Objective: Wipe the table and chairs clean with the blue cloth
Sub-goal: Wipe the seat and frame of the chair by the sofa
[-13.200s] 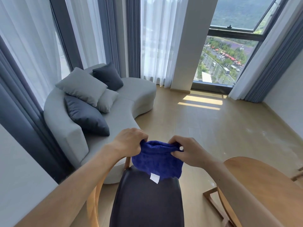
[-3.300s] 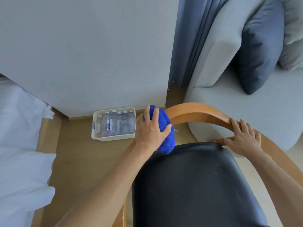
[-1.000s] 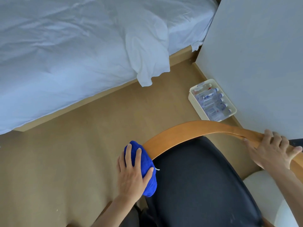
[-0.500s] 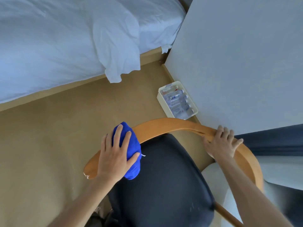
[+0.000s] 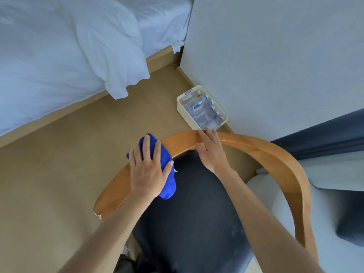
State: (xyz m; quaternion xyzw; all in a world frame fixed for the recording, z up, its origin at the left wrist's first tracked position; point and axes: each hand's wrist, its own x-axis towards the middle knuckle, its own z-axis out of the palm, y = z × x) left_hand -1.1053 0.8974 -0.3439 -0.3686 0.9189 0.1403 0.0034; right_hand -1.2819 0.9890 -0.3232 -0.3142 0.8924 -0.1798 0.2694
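the left hand (image 5: 147, 172) lies spread on the blue cloth (image 5: 163, 174), fingers fairly straight and thumb hooked along the cloth's inner side, pressing the bunched wad down onto the chair rail (image 5: 266, 154). the cloth sits on the rail's left arm, partway between the rail's chipped free end and its bend, and hangs a little over the inner edge toward the seat (image 5: 197, 213). bunching gives the palm a thick pad, and draping it over the edge likely lets it wipe top and side in one pass.

the right hand (image 5: 210, 152) rests flat on the same rail, just along from the cloth toward the bend, fingers extended and gripping nothing; it probably steadies the chair against the push of wiping.

the cloth looks soft, nubby terry, with a small white tag at its inner side. the rail is smooth bent wood, a broad flat ribbon curving around the dark, matte, padded seat.

beyond the rail's bend a cream tray of bottles (image 5: 202, 107) stands on the floor against the wall; further left of it is a bed (image 5: 69, 46) in rumpled white linen.
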